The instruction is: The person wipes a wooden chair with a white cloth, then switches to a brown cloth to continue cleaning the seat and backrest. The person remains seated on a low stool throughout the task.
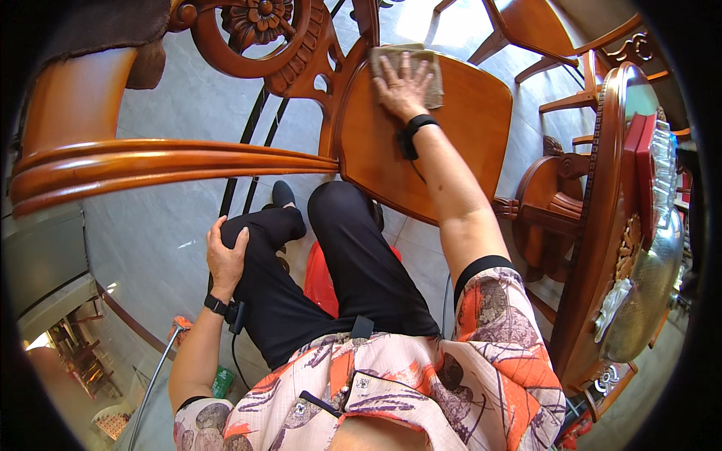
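Note:
My right hand [404,89] lies spread, palm down, on a folded beige-brown cloth [434,84]. The cloth rests on the glossy wooden seat of a chair [462,129], near its carved backrest [302,62]. The fingers are apart and lie over the cloth without closing round it. My left hand [227,256] rests on my left knee, thumb and fingers apart, holding nothing. Each wrist bears a black band with a small device and a cable.
At the right stands a round wooden table [586,242] bearing a metal tray [648,293], a red box [640,169] and white tissue. More wooden chairs [536,28] stand beyond. A red plastic stool [320,282] is beneath me; a metal-handled mop [152,377] is at lower left.

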A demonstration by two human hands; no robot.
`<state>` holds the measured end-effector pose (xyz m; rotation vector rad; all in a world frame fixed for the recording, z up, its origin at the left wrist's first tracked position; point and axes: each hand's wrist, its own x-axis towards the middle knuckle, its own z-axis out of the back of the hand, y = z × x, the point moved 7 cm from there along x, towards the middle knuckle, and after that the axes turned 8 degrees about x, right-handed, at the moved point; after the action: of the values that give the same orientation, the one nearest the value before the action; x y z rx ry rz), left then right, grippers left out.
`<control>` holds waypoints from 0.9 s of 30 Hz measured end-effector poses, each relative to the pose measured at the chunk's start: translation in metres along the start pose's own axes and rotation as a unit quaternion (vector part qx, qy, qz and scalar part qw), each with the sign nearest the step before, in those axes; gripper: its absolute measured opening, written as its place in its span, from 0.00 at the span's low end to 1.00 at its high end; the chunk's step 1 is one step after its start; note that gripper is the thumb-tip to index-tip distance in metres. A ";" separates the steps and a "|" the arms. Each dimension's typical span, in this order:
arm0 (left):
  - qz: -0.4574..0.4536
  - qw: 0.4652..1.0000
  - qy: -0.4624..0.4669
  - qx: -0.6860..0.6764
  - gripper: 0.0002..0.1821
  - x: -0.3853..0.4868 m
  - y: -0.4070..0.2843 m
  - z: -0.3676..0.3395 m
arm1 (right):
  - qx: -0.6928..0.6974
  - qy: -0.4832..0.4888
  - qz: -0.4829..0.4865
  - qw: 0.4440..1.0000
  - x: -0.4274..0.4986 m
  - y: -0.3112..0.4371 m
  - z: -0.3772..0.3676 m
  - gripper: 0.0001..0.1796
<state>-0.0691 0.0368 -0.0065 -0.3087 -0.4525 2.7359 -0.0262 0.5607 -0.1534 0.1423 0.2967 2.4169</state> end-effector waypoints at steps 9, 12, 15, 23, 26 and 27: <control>-0.016 1.000 -0.022 0.006 0.34 -0.005 0.002 -0.001 | 0.084 0.027 0.229 0.969 -0.133 0.097 0.025 0.26; -0.020 0.999 -0.025 0.012 0.34 -0.006 0.001 -0.002 | 0.094 0.036 0.280 0.955 -0.191 0.085 0.045 0.27; -0.020 0.999 -0.028 0.018 0.34 -0.005 -0.001 -0.002 | 0.079 0.080 0.276 0.954 -0.238 0.057 0.056 0.30; -0.010 0.999 -0.037 0.020 0.35 -0.006 0.004 -0.005 | 0.016 0.028 0.120 0.992 -0.338 -0.067 0.086 0.29; -0.002 0.999 -0.037 0.010 0.37 -0.008 0.007 -0.005 | -0.012 0.003 0.076 0.997 -0.360 -0.110 0.094 0.30; 0.006 0.999 -0.032 0.008 0.37 -0.009 0.010 -0.006 | -0.018 0.026 0.033 0.999 -0.364 -0.123 0.090 0.31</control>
<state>-0.0619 0.0263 -0.0135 -0.2212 -0.4481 2.7660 0.3426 0.4294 -0.1056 0.0746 0.2767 2.4932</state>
